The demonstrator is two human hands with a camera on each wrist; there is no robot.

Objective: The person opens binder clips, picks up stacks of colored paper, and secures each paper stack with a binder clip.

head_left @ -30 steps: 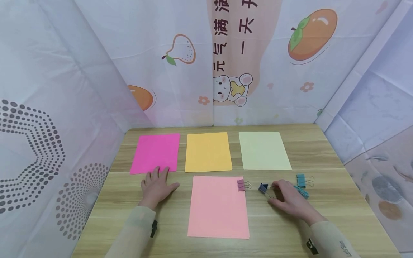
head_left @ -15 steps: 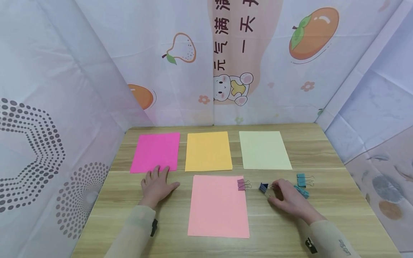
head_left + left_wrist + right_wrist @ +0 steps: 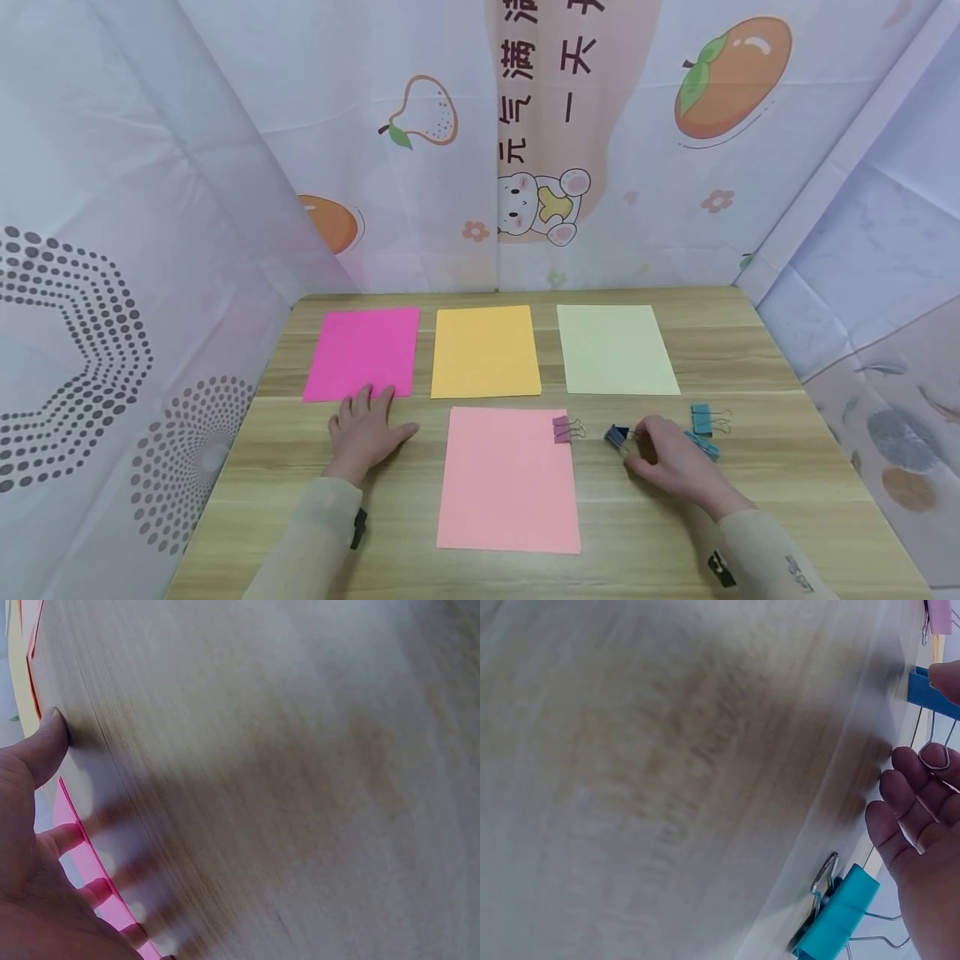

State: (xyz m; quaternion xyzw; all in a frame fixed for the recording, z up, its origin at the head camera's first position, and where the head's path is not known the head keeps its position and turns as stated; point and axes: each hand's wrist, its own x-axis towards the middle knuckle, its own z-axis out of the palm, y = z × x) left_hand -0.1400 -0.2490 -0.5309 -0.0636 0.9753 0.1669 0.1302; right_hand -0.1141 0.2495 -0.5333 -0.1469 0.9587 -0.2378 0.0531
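Observation:
My right hand [image 3: 672,462] grips a dark blue binder clip [image 3: 617,437] by its wire handles, close over the table to the right of the pink paper. In the right wrist view the clip's blue body [image 3: 932,695] is partly hidden by the thumb, and a wire loop lies against a finger. My left hand [image 3: 367,433] rests with spread fingers, its fingertips at the near edge of the magenta paper [image 3: 365,350]. On the right edge of the pink paper [image 3: 507,492] sits a mauve binder clip [image 3: 562,429].
Yellow paper [image 3: 484,352] and pale green paper [image 3: 617,348] lie along the back of the wooden table [image 3: 637,542]. Beside my right hand are a teal binder clip [image 3: 702,419] and another teal clip [image 3: 705,447]. Printed curtains [image 3: 420,208] enclose the table's back and sides.
My right thumb and finger have drawn closer on the dark blue clip's handles, and the clip has turned slightly. My left hand stays where it was.

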